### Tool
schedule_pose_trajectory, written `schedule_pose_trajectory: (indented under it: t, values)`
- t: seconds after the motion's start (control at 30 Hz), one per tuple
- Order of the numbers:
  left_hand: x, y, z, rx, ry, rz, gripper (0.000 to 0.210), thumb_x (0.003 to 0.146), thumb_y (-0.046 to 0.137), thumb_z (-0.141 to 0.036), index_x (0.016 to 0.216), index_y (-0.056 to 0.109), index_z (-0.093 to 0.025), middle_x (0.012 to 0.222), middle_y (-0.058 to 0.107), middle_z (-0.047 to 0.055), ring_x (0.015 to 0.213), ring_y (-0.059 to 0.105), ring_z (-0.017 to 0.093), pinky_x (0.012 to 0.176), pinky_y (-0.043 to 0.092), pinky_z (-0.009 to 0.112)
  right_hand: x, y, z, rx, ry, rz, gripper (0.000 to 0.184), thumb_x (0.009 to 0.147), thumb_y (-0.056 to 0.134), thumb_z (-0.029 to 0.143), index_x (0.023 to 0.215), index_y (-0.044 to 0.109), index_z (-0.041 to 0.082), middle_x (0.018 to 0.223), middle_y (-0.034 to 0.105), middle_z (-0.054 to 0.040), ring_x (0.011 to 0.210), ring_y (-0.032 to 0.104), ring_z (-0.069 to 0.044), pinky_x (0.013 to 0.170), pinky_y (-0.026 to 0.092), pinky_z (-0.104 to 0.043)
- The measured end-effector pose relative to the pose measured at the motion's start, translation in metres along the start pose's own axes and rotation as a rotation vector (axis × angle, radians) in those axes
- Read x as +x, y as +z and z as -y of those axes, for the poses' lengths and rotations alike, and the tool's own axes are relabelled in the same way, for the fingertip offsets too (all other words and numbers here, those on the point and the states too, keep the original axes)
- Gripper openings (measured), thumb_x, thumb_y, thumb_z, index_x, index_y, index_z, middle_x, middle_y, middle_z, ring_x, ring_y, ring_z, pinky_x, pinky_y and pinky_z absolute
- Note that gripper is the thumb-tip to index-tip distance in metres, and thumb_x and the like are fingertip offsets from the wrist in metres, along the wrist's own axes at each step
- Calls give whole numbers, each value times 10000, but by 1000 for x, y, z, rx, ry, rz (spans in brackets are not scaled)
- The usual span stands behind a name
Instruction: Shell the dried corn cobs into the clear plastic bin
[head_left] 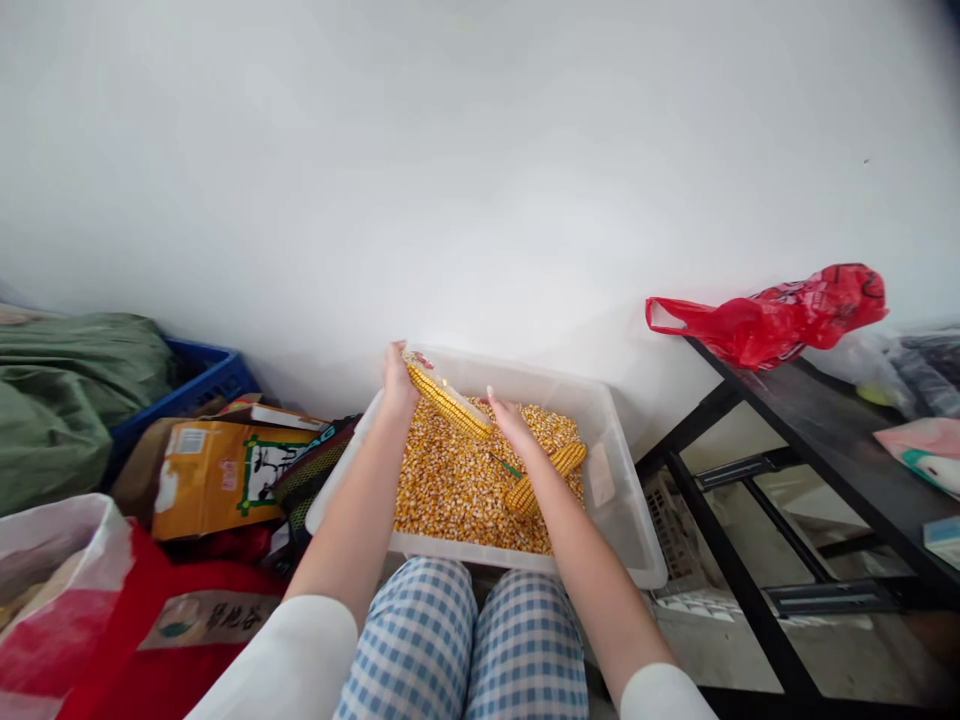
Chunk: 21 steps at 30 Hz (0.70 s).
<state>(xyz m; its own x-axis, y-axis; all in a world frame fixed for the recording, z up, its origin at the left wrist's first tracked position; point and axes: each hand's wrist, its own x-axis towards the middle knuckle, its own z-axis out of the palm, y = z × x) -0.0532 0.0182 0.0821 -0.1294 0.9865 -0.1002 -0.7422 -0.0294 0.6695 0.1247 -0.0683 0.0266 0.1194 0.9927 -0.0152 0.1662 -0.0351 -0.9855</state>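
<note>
My left hand (400,382) is closed around the upper left end of a corn cob (450,402), which slants down to the right above a bin of loose kernels. Yellow kernels cover its near side; a pale, stripped strip shows along the top. At the cob's lower right end is my right hand (511,424), its thumb raised and its other fingers partly hidden against the cob. Loose corn kernels (457,490) fill much of the translucent plastic bin (626,500). Other cobs (568,459) lie on them under my right forearm, beside a thin green-handled tool (511,468).
A black metal-framed table (810,420) with a red plastic bag (780,315) stands right. At left are an orange carton (199,480), a blue crate (217,375) under green cloth (82,400), and a red-and-white bag (150,610). A white wall (480,180) rises behind the bin.
</note>
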Motion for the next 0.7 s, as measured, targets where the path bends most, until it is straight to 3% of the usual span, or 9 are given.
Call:
schedule_pose_trajectory:
  t: [0.1, 0.2, 0.3, 0.37, 0.43, 0.57, 0.7]
  values:
    - [-13, 10, 14, 132, 61, 105, 254, 731, 503, -368, 910, 452, -195, 446, 471, -54, 358, 465, 123, 431, 344, 232, -3, 12, 6, 6, -131, 45, 522, 750, 433, 638, 959, 644, 210, 1049, 631, -54, 1031, 534, -196, 934, 365, -358]
    - [-24, 18, 29, 226, 62, 218, 248, 730, 503, -316, 936, 450, -190, 438, 481, -48, 351, 464, 133, 401, 308, 229, -3, 28, 4, 101, -166, 126, 491, 770, 422, 614, 990, 628, 227, 995, 648, -34, 956, 569, -181, 871, 404, -325]
    - [-26, 19, 33, 238, 60, 242, 240, 718, 492, -307, 931, 443, -206, 433, 481, -56, 343, 465, 141, 383, 305, 223, 2, 30, -6, 130, -21, 26, 485, 795, 383, 596, 963, 620, 207, 878, 661, -44, 812, 599, -178, 759, 445, -314]
    - [-24, 18, 29, 223, 65, 215, 243, 715, 480, -312, 931, 439, -208, 426, 476, -59, 338, 466, 139, 381, 312, 219, 4, 23, -11, 102, 101, -82, 475, 804, 372, 579, 953, 607, 194, 832, 655, -49, 727, 596, -168, 690, 452, -304]
    - [-21, 16, 24, 197, 67, 190, 245, 715, 475, -314, 931, 436, -205, 424, 471, -62, 338, 466, 130, 390, 321, 213, 5, 14, -10, 88, 142, -102, 470, 795, 390, 582, 931, 605, 187, 827, 652, -51, 708, 591, -155, 665, 448, -283]
    - [-19, 15, 18, 172, 72, 161, 270, 703, 484, -321, 937, 440, -194, 433, 476, -61, 343, 469, 128, 400, 334, 217, -2, 11, 2, 119, 6, 126, 508, 755, 426, 623, 938, 633, 197, 899, 660, -48, 792, 595, -158, 712, 443, -275]
    - [-23, 18, 20, 208, 66, 171, 289, 683, 509, -339, 924, 450, -192, 425, 476, -55, 332, 465, 134, 380, 310, 217, -7, 28, 6, -1, -168, 128, 471, 734, 479, 597, 902, 657, 194, 893, 667, -37, 854, 579, -183, 768, 425, -291]
